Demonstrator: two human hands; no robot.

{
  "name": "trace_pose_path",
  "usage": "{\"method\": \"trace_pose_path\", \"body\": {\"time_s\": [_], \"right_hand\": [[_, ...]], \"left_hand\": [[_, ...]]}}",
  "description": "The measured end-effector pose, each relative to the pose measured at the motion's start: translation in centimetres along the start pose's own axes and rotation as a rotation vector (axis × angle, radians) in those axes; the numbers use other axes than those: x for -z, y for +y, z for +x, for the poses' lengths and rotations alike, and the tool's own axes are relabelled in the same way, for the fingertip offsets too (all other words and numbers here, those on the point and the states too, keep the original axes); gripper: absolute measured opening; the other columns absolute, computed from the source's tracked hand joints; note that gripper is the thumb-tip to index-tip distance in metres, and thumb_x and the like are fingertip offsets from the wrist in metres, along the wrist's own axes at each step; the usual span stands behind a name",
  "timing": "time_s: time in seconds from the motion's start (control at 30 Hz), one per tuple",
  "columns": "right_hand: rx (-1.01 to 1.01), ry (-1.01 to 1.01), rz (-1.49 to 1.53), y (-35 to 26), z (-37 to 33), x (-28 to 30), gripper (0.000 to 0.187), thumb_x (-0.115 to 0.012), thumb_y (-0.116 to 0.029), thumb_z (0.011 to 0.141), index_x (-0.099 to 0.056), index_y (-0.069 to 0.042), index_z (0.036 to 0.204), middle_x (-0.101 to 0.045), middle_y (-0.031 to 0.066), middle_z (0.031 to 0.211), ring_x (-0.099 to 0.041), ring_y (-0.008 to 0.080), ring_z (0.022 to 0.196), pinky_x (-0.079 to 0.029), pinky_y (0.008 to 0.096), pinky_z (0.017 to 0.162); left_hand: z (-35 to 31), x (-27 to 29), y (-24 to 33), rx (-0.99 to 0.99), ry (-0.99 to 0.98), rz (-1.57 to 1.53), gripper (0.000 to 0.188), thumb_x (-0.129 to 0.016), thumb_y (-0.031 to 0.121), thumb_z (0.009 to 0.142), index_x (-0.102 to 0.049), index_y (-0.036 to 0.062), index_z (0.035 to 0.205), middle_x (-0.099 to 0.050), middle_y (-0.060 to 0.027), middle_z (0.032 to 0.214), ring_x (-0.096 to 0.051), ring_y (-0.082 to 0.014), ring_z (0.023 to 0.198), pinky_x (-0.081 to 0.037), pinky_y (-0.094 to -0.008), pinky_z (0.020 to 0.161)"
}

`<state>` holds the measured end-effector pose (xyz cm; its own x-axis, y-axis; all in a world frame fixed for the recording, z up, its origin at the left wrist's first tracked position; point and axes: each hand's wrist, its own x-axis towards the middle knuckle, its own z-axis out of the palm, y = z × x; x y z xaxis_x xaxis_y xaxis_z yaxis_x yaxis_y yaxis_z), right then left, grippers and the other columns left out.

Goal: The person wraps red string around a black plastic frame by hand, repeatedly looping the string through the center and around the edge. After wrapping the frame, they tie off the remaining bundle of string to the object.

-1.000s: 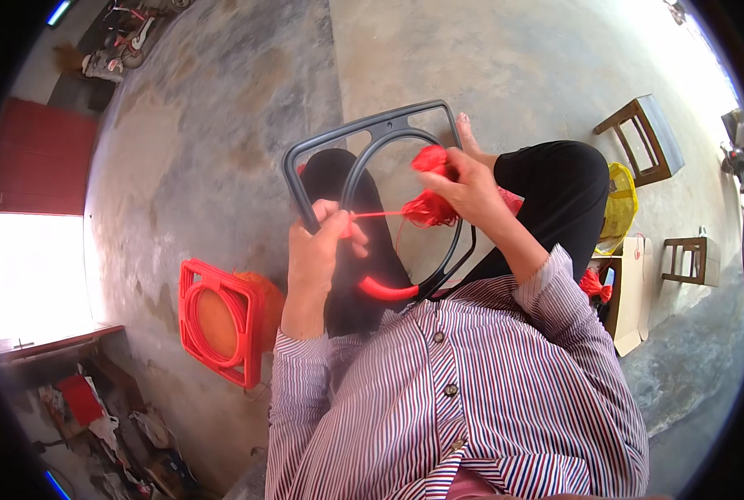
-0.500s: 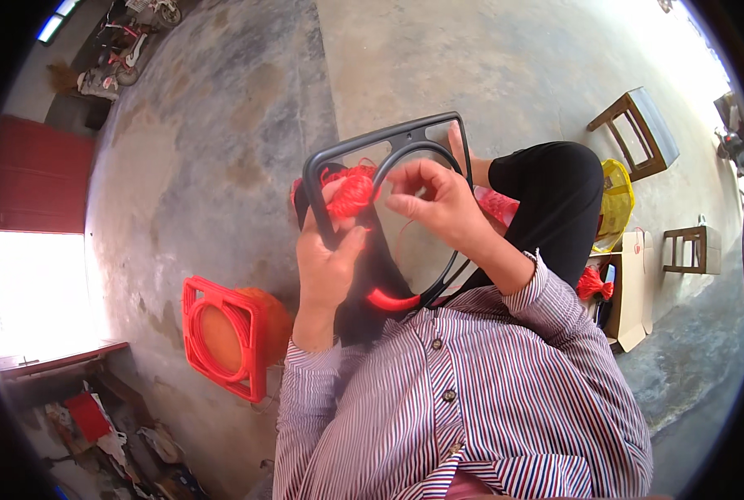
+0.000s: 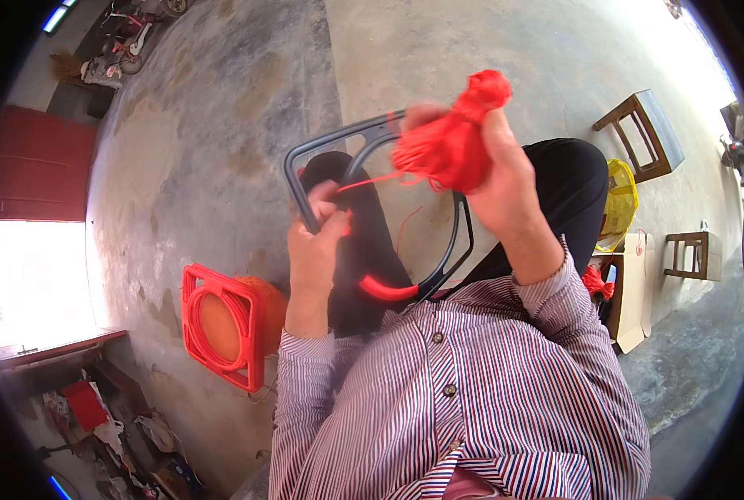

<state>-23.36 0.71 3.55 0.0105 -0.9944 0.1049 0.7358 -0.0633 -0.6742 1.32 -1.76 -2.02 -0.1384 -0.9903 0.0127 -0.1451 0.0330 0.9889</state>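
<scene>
Gripping red cord bundle (image 3: 448, 152), right hand (image 3: 509, 183) curled round it, left hand (image 3: 313, 246) clasping dark frame (image 3: 338, 136)

Stained grey concrete floor (image 3: 222, 108); dark red panel (image 3: 37, 162) left, blown-out bright window (image 3: 38, 283) adjoining; larger wooden stool (image 3: 662, 129), smaller stool (image 3: 708, 257) right.

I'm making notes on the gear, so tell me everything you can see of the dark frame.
The frame is dark grey and plastic-looking: a rounded outer rim joined to an inner ring. Red wrapping, apparently cord, covers a low stretch of the ring. It is held tilted over the lap, lower end near the shirt; the left grip is on its left side. The right grip and red bundle hide its upper right.
</scene>
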Motion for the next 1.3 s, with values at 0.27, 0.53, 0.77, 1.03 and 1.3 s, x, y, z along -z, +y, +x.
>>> {"method": "trace_pose_path", "body": {"time_s": [0.27, 0.53, 0.77, 1.03, 1.3], "right_hand": [[-0.178, 0.298, 0.034, -0.1, -6.8, 1.6, 0.050, -0.048, -0.046, 0.097, -0.047, -0.004, 0.124, -0.061, 0.0128, 0.095, -0.060, 0.0229, 0.067, -0.052, 0.0373, 0.060], [0.024, 0.379, 0.393, -2.3, -4.6, 10.1, 0.036, -0.052, -0.041, 0.097, -0.055, -0.007, 0.108, -0.060, 0.0021, 0.075, -0.061, 0.0166, 0.067, -0.050, 0.0326, 0.056], [-0.042, 0.508, 0.318, 0.4, -3.2, 7.1, 0.025, -0.056, -0.027, 0.095, -0.061, -0.010, 0.112, -0.067, 0.0050, 0.096, -0.065, 0.0194, 0.081, -0.053, 0.0371, 0.069], [-0.359, 0.019, -1.074, 6.7, 0.7, 2.4, 0.024, -0.066, -0.021, 0.089, -0.065, -0.001, 0.102, -0.066, 0.0039, 0.092, -0.060, 0.0115, 0.086, -0.048, 0.0295, 0.080], [-0.295, -0.047, -0.223, 7.3, 1.1, 3.1, 0.025, -0.070, -0.013, 0.084, -0.066, -0.004, 0.106, -0.067, 0.0023, 0.096, -0.059, 0.0104, 0.089, -0.048, 0.0294, 0.075]], "left_hand": [[-0.1, 3.6, -1.6, 0.343, -0.081, -0.296, 0.031, -0.055, 0.020, 0.093, -0.053, -0.0051, 0.110, -0.065, -0.0172, 0.076, -0.060, -0.0181, 0.057, -0.050, -0.0274, 0.054], [-0.9, 4.5, -1.3, 0.386, 0.026, -0.460, 0.025, -0.056, 0.022, 0.093, -0.057, -0.0028, 0.101, -0.064, -0.0157, 0.074, -0.060, -0.0190, 0.056, -0.050, -0.0285, 0.053], [-1.1, 4.5, -0.2, 0.374, -0.003, -0.373, 0.026, -0.056, 0.022, 0.091, -0.057, -0.0032, 0.097, -0.063, -0.0149, 0.070, -0.059, -0.0197, 0.055, -0.050, -0.0303, 0.052], [-0.8, 0.3, 4.5, -0.039, -0.250, 0.185, 0.019, -0.058, 0.010, 0.087, -0.068, -0.0063, 0.088, -0.064, -0.0161, 0.111, -0.063, -0.0169, 0.084, -0.048, -0.0286, 0.080], [-0.6, -1.0, 3.8, 0.098, -0.266, 0.016, 0.039, -0.061, 0.003, 0.083, -0.056, -0.0022, 0.121, -0.058, -0.0125, 0.123, -0.063, -0.0173, 0.097, -0.051, -0.0291, 0.081]]}}
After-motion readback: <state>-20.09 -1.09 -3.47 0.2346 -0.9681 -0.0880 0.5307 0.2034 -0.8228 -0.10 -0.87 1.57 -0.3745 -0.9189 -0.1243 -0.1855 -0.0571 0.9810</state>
